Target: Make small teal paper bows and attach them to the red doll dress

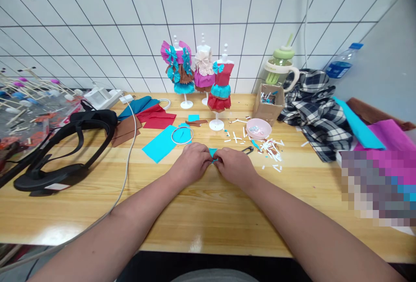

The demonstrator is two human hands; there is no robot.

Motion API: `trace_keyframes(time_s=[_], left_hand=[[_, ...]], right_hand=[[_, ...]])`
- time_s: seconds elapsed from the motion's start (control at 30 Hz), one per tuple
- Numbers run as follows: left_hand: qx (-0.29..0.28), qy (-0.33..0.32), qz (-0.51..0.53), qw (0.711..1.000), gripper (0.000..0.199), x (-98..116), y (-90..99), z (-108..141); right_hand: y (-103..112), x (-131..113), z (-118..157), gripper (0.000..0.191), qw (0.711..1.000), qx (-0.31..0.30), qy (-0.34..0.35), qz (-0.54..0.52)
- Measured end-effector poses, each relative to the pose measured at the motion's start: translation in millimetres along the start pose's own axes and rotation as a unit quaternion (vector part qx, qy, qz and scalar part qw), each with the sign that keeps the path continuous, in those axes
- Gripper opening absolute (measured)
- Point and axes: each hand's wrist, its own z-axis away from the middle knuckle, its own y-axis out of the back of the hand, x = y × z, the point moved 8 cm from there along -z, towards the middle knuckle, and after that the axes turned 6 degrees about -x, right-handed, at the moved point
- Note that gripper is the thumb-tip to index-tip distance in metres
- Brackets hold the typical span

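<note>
A wooden table (208, 212) fills the lower half of the frame. At centre, the left hand (194, 159) and right hand (236, 165), 2 in all, pinch a small piece of blue paper (212, 152) between them. Just beyond, a blue sheet (158, 144) lies at centre left and white strips (271, 148) at centre right, near a pink bowl (261, 136). Upper centre: 3 dressed mannequins (222, 103) before a tiled wall (237, 0).

You have a small turquoise scrap (212, 152) pinched at its nine-o'clock and three-o'clock sides, just toward six o'clock from the view's centre; much of it is covered.
</note>
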Motion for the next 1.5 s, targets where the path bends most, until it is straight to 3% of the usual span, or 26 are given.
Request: trace_keyframes(time_s=[0.37,0.63,0.87,1.2,1.5], left_hand=[[-0.013,0.026,0.027,0.999,0.021,-4.3,-4.9,-0.4],[-0.007,0.001,0.014,1.0,0.022,0.8,-2.1,-1.2],[-0.019,0.032,0.03,0.999,0.023,-4.5,-6.1,-0.4],[0.0,-0.005,0.02,1.0,0.022,0.9,-2.7,-0.7],[-0.016,0.026,0.022,0.999,0.023,-4.4,-8.1,-0.9]], right_hand=[[-2.9,1.0,-1.6,0.019,1.0,-0.018,-0.009,0.004],[-2.6,1.5,-1.1,0.019,1.0,-0.006,-0.004,0.0],[-4.7,3.0,-2.4,0.021,1.0,-0.002,-0.003,0.005],[-2.9,2.1,-1.3,0.017,1.0,0.007,0.002,-0.006],[-3.4,3.5,-2.9,0.016,1.0,0.018,0.007,-0.006]])
